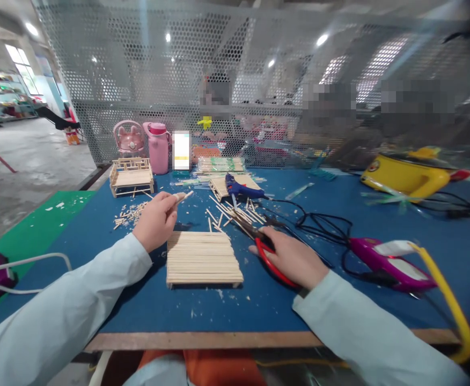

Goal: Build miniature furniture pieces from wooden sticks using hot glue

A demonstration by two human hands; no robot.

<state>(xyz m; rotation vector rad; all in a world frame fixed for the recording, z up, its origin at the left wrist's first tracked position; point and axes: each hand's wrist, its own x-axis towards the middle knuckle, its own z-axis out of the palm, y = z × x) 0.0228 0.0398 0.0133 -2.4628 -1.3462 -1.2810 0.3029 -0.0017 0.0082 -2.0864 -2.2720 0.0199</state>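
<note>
Lying between the hands: a stick panel.

The left arm slanted from the near left toward the middle, its left hand bunched in a pinch. The right arm angled in from the near right, the right hand curled in a grip.

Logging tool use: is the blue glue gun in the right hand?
No, the right hand holds the red-handled scissors, while the blue glue gun lies farther back, apart from that hand.
</note>
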